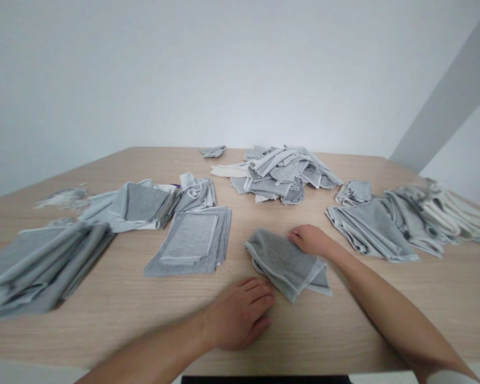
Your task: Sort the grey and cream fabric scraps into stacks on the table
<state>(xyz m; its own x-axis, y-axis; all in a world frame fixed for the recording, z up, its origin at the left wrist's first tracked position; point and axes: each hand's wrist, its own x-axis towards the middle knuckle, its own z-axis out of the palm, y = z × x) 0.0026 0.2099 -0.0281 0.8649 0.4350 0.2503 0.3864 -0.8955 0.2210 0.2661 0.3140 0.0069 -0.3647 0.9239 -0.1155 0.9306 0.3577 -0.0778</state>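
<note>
A grey fabric piece [286,258] with pale edges lies rumpled on the table in front of me. My right hand [310,240] has its fingers closed on the piece's far right edge. Close to its near left edge rests my left hand [242,314], palm down on the wood, fingers loosely bent and thumb apart, holding nothing. Whether its fingertips touch the fabric I cannot tell. Left of the piece is a flat stack of grey fabric pieces [190,242], with a smaller rectangle on top.
A messy heap of fabric scraps [282,173] lies at the back of the wooden table [144,309]. Folded fabric [368,224] is on the right, with more folded grey fabric [48,261] at the left. White lint [66,197] sits farther back left.
</note>
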